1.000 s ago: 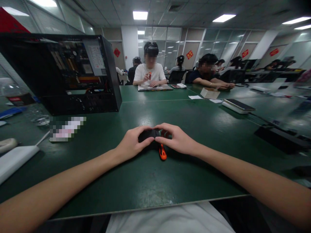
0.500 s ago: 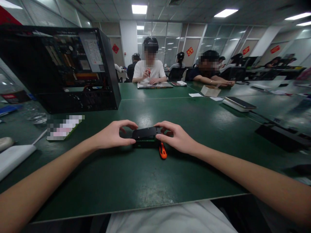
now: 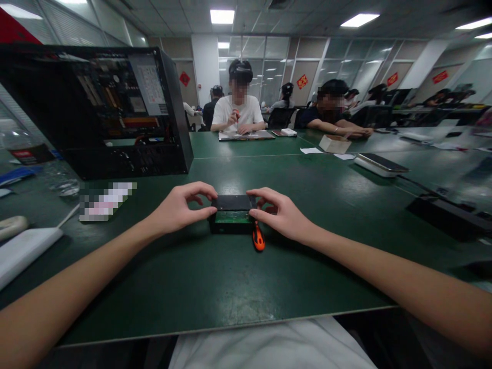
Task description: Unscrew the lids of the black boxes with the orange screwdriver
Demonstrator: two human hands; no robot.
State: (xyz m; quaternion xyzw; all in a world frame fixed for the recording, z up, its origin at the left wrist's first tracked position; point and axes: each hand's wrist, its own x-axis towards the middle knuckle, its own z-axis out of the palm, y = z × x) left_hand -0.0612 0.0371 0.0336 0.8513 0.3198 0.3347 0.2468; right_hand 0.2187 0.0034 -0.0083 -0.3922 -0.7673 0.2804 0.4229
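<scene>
Head: our left hand [image 3: 179,209] and right hand [image 3: 283,214], grips narrow, pinch the black cover [image 3: 233,202] at nine and three o'clock.

Glossy green tabletop [image 3: 230,287]. On it: open black computer case [image 3: 130,161], clear plastic bottle [image 3: 31,152], small black rectangular box [image 3: 232,229], slender orange tool [image 3: 259,240], pale open-topped carton [image 3: 333,145].

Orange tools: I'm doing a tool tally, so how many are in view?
2: one orange tool beside the black box, another orange tool held by the person opposite. Others may be hidden.
</scene>
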